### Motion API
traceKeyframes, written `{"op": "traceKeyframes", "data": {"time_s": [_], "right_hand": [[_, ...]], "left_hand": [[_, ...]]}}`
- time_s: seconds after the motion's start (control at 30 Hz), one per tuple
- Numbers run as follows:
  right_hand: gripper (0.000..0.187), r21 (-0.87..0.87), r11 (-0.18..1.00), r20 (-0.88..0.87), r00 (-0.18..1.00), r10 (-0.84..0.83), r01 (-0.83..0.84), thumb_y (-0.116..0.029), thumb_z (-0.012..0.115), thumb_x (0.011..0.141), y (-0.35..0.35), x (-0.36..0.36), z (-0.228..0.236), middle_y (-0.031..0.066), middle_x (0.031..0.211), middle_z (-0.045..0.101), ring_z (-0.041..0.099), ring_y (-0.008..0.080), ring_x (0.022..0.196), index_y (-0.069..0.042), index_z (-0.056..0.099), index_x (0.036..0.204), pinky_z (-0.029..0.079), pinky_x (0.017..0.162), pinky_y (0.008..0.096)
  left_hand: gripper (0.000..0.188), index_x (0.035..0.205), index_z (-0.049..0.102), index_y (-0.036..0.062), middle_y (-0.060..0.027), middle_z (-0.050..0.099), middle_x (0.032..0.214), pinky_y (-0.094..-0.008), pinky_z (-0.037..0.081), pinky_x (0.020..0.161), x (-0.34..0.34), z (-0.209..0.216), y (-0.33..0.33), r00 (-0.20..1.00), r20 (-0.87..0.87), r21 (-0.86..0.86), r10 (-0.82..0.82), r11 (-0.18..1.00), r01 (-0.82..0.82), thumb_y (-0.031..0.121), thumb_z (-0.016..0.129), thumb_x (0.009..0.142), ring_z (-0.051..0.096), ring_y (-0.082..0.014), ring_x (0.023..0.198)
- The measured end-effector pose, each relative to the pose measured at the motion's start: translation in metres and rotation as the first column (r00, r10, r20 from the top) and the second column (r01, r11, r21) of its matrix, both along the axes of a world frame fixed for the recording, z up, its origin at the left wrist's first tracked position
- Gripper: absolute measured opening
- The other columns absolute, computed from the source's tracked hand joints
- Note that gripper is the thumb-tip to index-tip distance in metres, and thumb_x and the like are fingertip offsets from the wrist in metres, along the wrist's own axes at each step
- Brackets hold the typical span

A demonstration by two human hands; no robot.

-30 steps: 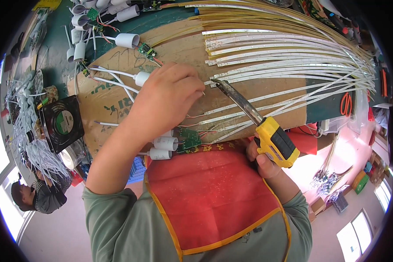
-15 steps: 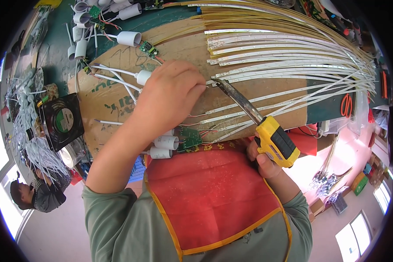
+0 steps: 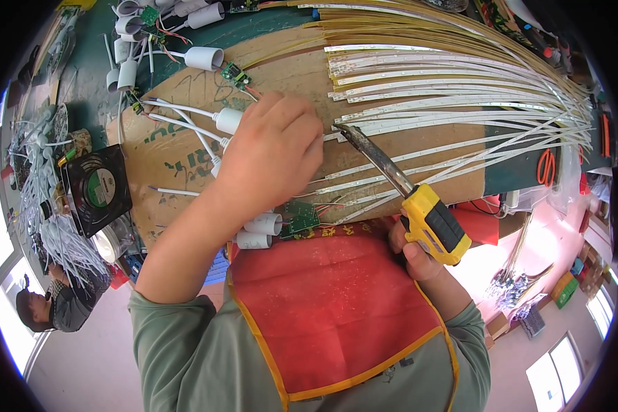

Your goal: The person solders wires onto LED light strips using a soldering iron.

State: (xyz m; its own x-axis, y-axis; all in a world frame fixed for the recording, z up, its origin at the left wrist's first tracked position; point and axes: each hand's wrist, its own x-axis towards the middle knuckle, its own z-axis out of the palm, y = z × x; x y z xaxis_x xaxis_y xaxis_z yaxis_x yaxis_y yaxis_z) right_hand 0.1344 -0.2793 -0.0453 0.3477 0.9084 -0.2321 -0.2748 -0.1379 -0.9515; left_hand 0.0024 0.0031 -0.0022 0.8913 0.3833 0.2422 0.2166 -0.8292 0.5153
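My left hand (image 3: 273, 147) is over the cardboard sheet (image 3: 364, 161) with its fingers pinched. What they hold is hidden beneath them, close to the end of a white LED strip (image 3: 378, 126). My right hand (image 3: 420, 259) grips the yellow handle of a soldering iron (image 3: 432, 223). The iron's dark tip lies at the strip end, just right of my left fingertips. White lamp caps (image 3: 228, 120) with cables lie beside and partly under my left hand. Below its wrist is a green circuit board (image 3: 301, 216) with thin wires.
Many LED strips (image 3: 446, 82) fan across the right of the green table (image 3: 254, 31). More caps and boards lie at the far left. A black fan (image 3: 97, 191) stands left of the cardboard, orange-handled scissors (image 3: 545, 167) at right. Another person (image 3: 65, 302) sits at lower left.
My left hand has shifted slightly, its knuckles higher and fingers more curled, showing more of the cap beside it. The soldering iron and my right hand have hardly moved.
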Motion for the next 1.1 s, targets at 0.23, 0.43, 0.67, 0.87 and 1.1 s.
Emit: {"op": "traceKeyframes", "data": {"time_s": [0.23, 0.43, 0.67, 0.87, 1.1], "right_hand": [[0.029, 0.010, 1.000, -0.013, 1.000, 0.025, -0.025, -0.030, 0.068, 0.091, 0.002, 0.002, 0.003, 0.0006, 0.071, 0.048, 0.047, 0.0182, 0.065, -0.008, 0.054, 0.078, 0.038, 0.062, 0.0317], [0.029, 0.013, 1.000, 0.037, 0.999, 0.022, -0.022, -0.031, 0.068, 0.091, -0.001, 0.001, 0.000, 0.0019, 0.070, 0.048, 0.047, 0.0202, 0.064, -0.008, 0.054, 0.077, 0.038, 0.061, 0.0328], [0.028, -0.018, 0.997, 0.048, 0.996, 0.071, -0.070, -0.030, 0.068, 0.091, -0.004, 0.003, 0.000, 0.0030, 0.073, 0.052, 0.050, 0.0199, 0.064, -0.007, 0.057, 0.081, 0.040, 0.060, 0.0323], [0.029, 0.020, 1.000, 0.134, 0.991, -0.007, 0.004, -0.029, 0.070, 0.091, -0.004, 0.000, 0.003, 0.0057, 0.078, 0.059, 0.057, 0.0200, 0.069, -0.002, 0.062, 0.095, 0.045, 0.064, 0.0315], [0.028, 0.011, 1.000, 0.167, 0.986, 0.005, -0.007, -0.028, 0.069, 0.090, -0.012, 0.001, -0.002, 0.0067, 0.080, 0.061, 0.058, 0.0215, 0.070, -0.001, 0.063, 0.096, 0.046, 0.064, 0.0323]], "left_hand": [[0.018, 0.088, 0.064, 0.0088, -0.0058, 0.060, 0.092, -0.0401, 0.048, 0.077, -0.006, 0.000, -0.006, 0.998, -0.037, 0.256, -0.058, 0.964, 0.066, 0.007, 0.071, 0.072, 0.059, -0.0285, 0.085], [0.019, 0.091, 0.065, 0.0082, -0.0052, 0.059, 0.088, -0.0395, 0.049, 0.074, -0.010, 0.000, -0.008, 0.988, -0.144, 0.267, -0.054, 0.959, 0.091, 0.007, 0.070, 0.073, 0.059, -0.0271, 0.081], [0.019, 0.094, 0.065, 0.0060, -0.0085, 0.061, 0.090, -0.0393, 0.050, 0.073, -0.011, 0.001, -0.005, 0.992, -0.089, 0.157, -0.090, 0.982, 0.103, 0.004, 0.069, 0.076, 0.059, -0.0291, 0.082], [0.017, 0.094, 0.066, 0.0061, -0.0088, 0.061, 0.092, -0.0392, 0.050, 0.076, -0.012, 0.001, -0.005, 0.997, -0.046, 0.124, -0.069, 0.990, 0.074, 0.004, 0.070, 0.077, 0.059, -0.0298, 0.084], [0.016, 0.091, 0.066, 0.0061, -0.0081, 0.062, 0.093, -0.0385, 0.050, 0.077, -0.011, 0.000, -0.005, 0.992, -0.088, 0.144, -0.095, 0.984, 0.107, 0.005, 0.071, 0.076, 0.059, -0.0291, 0.085]]}}
